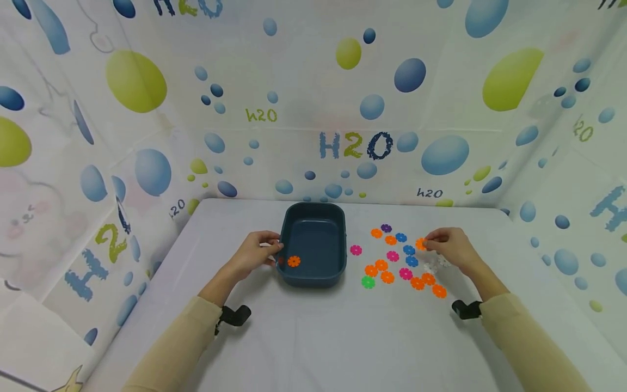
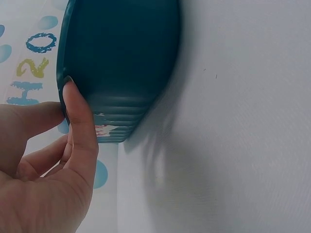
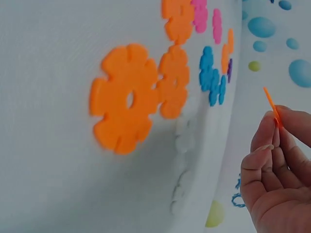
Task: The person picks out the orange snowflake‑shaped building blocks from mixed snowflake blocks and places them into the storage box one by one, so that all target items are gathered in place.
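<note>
My left hand (image 1: pixel 253 252) pinches the left rim of a dark blue-green plastic bin (image 1: pixel 313 282), thumb and fingers on either side of the wall in the left wrist view. Inside the bin lies an orange flower-shaped disc (image 1: pixel 294 261). On the right, my right hand (image 1: pixel 452 245) holds another orange notched flower disc (image 1: pixel 420 244) between thumb and fingertips; the right wrist view shows this disc (image 3: pixel 270 103) edge-on. Below that hand are several white or clear flower pieces (image 1: pixel 436 265), partly in its shadow.
Between bin and right hand lie several loose flower discs: orange (image 1: pixel 387 277), pink (image 1: pixel 392 256), blue (image 1: pixel 411 261), purple (image 1: pixel 386 228) and one green (image 1: pixel 368 282). A white cloth covers the table (image 1: pixel 303 343). A curtain with coloured spots (image 1: pixel 294 71) hangs behind.
</note>
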`<state>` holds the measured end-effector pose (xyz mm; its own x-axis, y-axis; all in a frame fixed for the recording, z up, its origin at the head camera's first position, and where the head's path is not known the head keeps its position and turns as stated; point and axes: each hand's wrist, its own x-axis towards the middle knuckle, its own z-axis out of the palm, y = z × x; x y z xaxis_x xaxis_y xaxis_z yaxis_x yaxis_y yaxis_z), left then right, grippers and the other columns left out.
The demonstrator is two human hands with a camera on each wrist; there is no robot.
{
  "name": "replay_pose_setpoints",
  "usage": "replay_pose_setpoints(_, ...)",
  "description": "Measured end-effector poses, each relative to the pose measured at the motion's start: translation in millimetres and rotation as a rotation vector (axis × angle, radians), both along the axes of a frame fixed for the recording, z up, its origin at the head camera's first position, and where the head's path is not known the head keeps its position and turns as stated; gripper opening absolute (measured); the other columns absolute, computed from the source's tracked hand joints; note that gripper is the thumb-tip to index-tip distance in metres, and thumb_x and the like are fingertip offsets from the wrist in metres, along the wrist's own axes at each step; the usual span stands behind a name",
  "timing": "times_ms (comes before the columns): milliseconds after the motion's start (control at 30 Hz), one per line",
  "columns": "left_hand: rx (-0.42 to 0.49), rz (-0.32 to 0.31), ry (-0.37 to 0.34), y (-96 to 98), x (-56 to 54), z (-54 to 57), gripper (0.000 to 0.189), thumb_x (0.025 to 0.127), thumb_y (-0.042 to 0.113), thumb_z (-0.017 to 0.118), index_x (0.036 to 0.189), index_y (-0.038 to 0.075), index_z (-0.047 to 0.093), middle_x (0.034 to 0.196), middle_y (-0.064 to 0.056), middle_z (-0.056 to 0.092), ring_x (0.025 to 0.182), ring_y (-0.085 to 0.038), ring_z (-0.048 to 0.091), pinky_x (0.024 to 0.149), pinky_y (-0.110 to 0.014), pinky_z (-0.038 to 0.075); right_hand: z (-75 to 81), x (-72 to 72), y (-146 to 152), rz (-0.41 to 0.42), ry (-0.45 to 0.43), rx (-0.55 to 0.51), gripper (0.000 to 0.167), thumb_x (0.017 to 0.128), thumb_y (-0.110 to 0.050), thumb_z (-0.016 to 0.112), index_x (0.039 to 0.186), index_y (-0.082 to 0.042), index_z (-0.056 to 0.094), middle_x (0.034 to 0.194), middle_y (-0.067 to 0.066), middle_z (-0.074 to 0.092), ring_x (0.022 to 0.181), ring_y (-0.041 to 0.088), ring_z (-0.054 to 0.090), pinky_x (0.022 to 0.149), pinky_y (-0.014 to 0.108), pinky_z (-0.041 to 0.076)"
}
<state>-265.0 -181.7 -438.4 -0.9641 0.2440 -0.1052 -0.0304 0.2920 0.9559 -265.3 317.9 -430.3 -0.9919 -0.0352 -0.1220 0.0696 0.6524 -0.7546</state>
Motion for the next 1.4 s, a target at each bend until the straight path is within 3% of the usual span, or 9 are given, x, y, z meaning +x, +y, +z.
replay_pose_setpoints(333,-0.003,0.005,0.002,-0.2,2.3,-0.9,0.043,0.102,0.008,0.062,0.139,-0.011,0.052,0.11,-0.016,0.055,0.092,-0.029,0.066,0.066,-0.03,0.063,10.5,6.9,-19,0.04,0.068,-0.037,0.031,0.102,-0.023,0.065,0.122,0.002,0.065,0.111,0.017,0.071,0.106,0.039,0.062,0.096,0.046,0.055)
replay_pose_setpoints(700,-0.003,0.002,0.0,-0.5,0.2,0.3,0.044,0.102,0.008,0.062,0.139,-0.012,0.051,0.109,-0.015,0.054,0.092,-0.028,0.066,0.067,-0.032,0.063,22.5,10.7,-46,0.101,0.116,-0.097,0.026,0.102,-0.02,0.065,0.117,0.001,0.066,0.107,0.017,0.071,0.103,0.042,0.065,0.087,0.037,0.059)
replay_pose_setpoints(967,-0.004,0.001,-0.001,-0.6,1.1,-0.1,0.044,0.102,0.009,0.062,0.139,-0.012,0.051,0.109,-0.016,0.054,0.093,-0.031,0.067,0.067,-0.032,0.063,27.2,13.0,-66,0.136,0.115,-0.141,0.023,0.101,-0.018,0.066,0.115,-0.001,0.068,0.104,0.016,0.072,0.103,0.044,0.065,0.093,0.05,0.057)
replay_pose_setpoints(1200,-0.015,-0.005,0.007,1.7,3.6,2.4,0.045,0.103,0.009,0.061,0.14,-0.012,0.049,0.111,-0.016,0.054,0.093,-0.028,0.067,0.068,-0.035,0.064,30.5,14.0,-82,0.179,0.133,-0.158,0.023,0.1,-0.019,0.068,0.114,0.0,0.069,0.103,0.015,0.073,0.094,0.028,0.069,0.082,0.028,0.06)
replay_pose_setpoints(1400,-0.02,-0.004,0.003,0.8,2.5,3.0,0.045,0.103,0.009,0.061,0.14,-0.012,0.05,0.111,-0.016,0.054,0.092,-0.027,0.067,0.068,-0.033,0.063,32.4,13.1,-98,0.211,0.144,-0.184,0.021,0.1,-0.018,0.069,0.112,-0.001,0.069,0.101,0.012,0.074,0.091,0.023,0.071,0.085,0.031,0.06)
